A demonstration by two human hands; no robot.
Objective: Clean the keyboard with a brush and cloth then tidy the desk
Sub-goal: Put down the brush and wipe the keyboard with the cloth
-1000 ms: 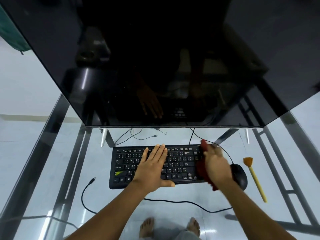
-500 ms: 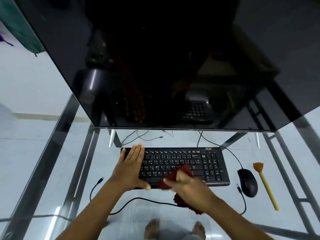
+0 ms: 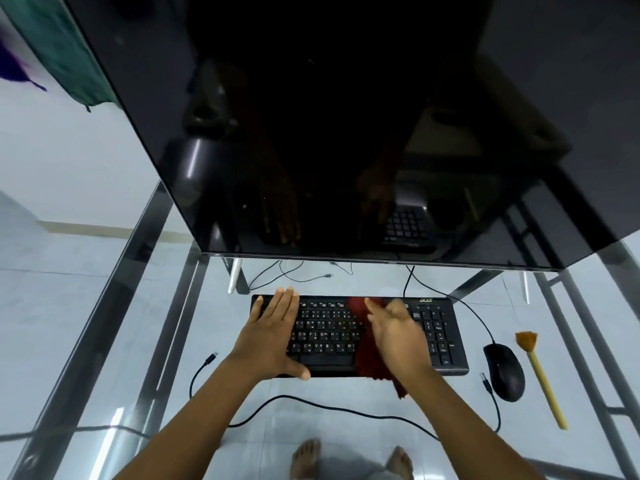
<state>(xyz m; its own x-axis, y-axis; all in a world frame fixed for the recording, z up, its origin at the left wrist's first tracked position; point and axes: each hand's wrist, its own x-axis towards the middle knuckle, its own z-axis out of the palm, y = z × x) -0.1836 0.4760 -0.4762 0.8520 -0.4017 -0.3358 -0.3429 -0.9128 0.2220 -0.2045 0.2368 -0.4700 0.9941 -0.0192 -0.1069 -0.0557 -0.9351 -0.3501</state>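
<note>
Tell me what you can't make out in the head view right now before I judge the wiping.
All in the head view:
The red cloth is mostly hidden under the right hand.
The right hand's fingers are motion-blurred: flat press or pinch, unclear.
Keys of the keyboard beneath the left hand and red cloth are covered; dust is too small.
The monitor top is cut off by the frame edge.

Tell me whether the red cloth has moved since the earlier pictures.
Yes. Against the keyboard, the red cloth went from the right end to the front edge, now across the middle keys.
</note>
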